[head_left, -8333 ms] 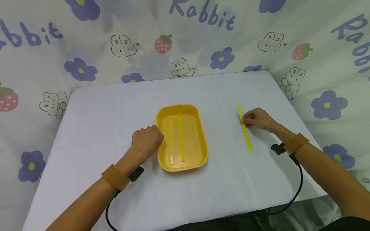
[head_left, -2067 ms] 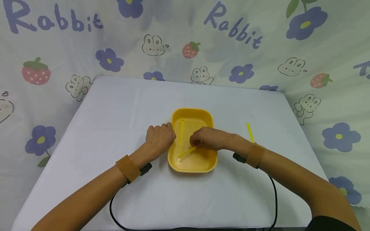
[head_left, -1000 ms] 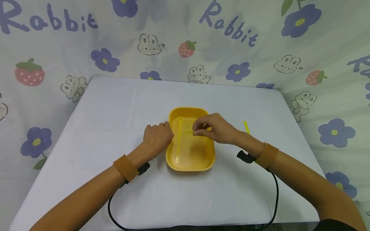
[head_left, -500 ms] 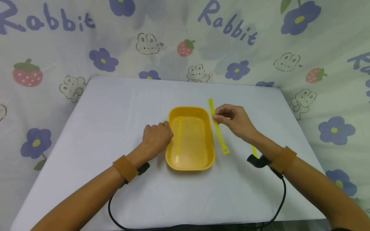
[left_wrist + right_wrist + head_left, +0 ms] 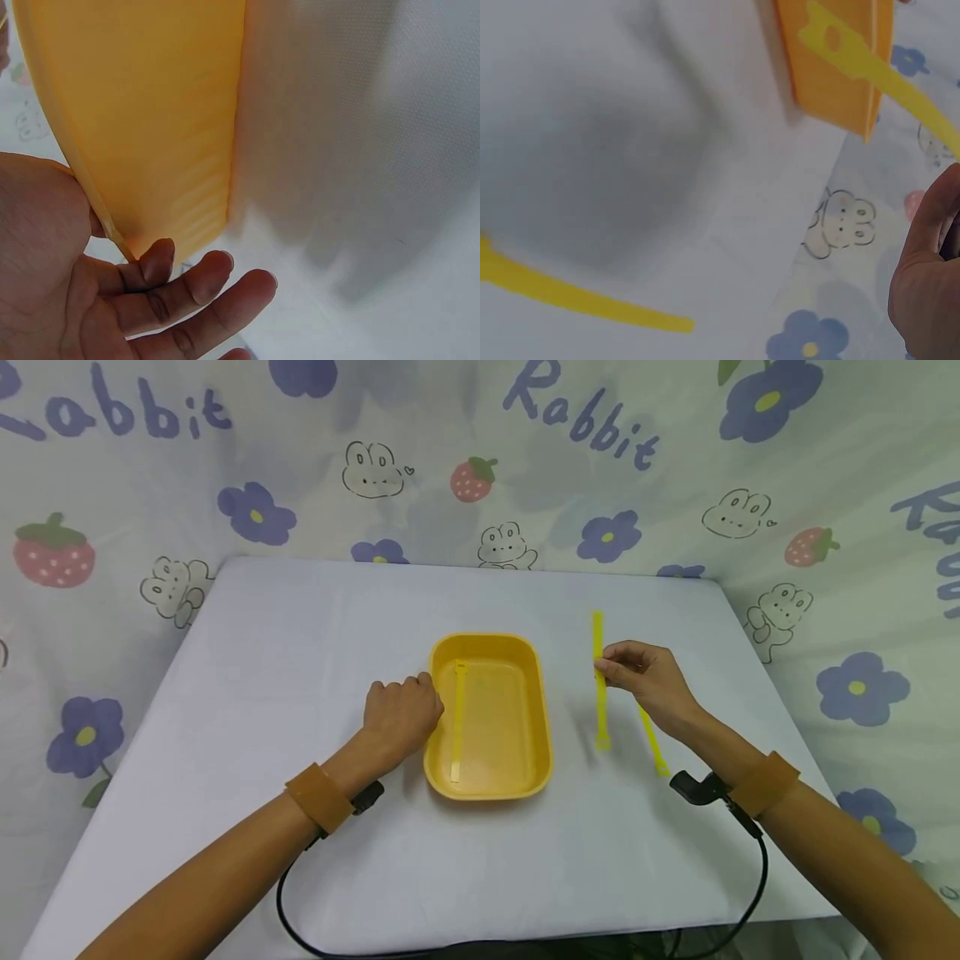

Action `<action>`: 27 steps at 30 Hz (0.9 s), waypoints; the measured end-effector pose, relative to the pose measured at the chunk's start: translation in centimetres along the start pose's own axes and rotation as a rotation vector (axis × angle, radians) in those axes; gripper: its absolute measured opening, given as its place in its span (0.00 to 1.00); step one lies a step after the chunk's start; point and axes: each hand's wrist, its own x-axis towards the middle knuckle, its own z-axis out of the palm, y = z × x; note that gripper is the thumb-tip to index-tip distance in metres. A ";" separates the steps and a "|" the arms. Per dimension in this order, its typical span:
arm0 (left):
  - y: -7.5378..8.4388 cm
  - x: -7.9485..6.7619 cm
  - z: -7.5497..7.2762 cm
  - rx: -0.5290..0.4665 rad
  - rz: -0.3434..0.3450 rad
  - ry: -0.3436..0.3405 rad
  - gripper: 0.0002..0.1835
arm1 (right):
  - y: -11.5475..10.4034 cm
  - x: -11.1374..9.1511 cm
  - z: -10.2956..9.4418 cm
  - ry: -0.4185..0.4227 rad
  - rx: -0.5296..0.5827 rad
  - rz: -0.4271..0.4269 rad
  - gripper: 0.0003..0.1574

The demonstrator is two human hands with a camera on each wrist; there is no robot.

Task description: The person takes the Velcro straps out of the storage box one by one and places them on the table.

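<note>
My left hand [image 5: 402, 714] grips the left rim of a yellow tray [image 5: 506, 731]. In the left wrist view the rim passes between thumb and fingers, which lie along the outer wall. Just right of the tray, my right hand [image 5: 651, 679] pinches a flat yellow plastic strip [image 5: 602, 714] near its middle, held above the table. The right wrist view shows a notched, holed end on this held strip [image 5: 900, 86]. Inside the tray a similar strip [image 5: 458, 718] lies lengthwise at the left. Another strip [image 5: 651, 739] rests on the table, partly hidden behind my right hand.
A white cloth covers the table [image 5: 300, 635]. Behind it hangs a curtain [image 5: 420, 527] with rabbits, flowers and strawberries. A black cable [image 5: 761, 877] trails from the right wrist camera, and another [image 5: 281, 893] from the left one.
Two strips lay in the tray earlier; now one does. My right hand has lifted the other out and carried it rightward over the table. The left hand stays on the rim.
</note>
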 end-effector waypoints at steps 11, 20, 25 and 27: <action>0.1 0.1 0.2 -0.010 -0.002 0.031 0.18 | 3.4 -0.4 -2.0 0.050 0.057 0.108 0.11; -0.1 0.3 0.0 -0.013 -0.006 0.023 0.17 | 5.6 -0.2 -3.4 0.080 -0.098 0.204 0.23; 0.0 0.3 0.1 -0.003 0.003 0.017 0.17 | 6.5 -0.5 -3.7 0.083 -0.186 0.264 0.27; 0.0 0.3 0.2 -0.004 0.000 0.012 0.18 | 6.7 -0.7 -3.7 0.079 -0.212 0.284 0.26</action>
